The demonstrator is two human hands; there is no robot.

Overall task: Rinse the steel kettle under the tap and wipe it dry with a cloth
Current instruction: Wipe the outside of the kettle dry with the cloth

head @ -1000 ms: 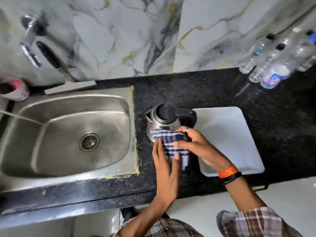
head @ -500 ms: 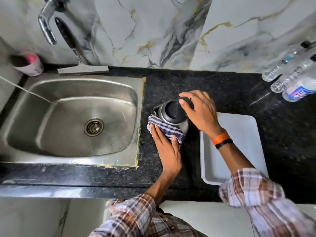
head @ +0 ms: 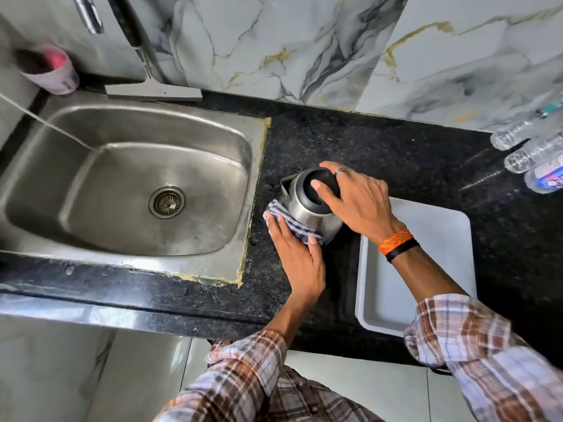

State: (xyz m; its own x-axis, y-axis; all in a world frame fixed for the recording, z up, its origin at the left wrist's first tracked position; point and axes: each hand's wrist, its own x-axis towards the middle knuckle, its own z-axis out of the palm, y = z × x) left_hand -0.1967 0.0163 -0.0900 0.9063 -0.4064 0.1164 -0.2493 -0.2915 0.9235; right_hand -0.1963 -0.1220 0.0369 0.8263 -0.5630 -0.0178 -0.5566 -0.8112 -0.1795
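The steel kettle (head: 307,208) with a black lid stands on the black counter just right of the sink, its spout pointing left. My right hand (head: 356,202) rests over the lid and handle, holding the kettle steady. My left hand (head: 297,254) presses a blue-and-white checked cloth (head: 289,222) flat against the kettle's lower near side. The tap (head: 88,13) is at the top left above the steel sink (head: 128,190).
A white tray (head: 426,269) lies on the counter right of the kettle, under my right forearm. Plastic bottles (head: 530,153) lie at the far right. A squeegee (head: 152,89) and a pink cup (head: 51,70) stand behind the sink. The counter's front edge runs below.
My right hand left the cloth and moved onto the kettle's lid. My left hand now holds the cloth alone and has slid it leftward around the kettle's lower side.
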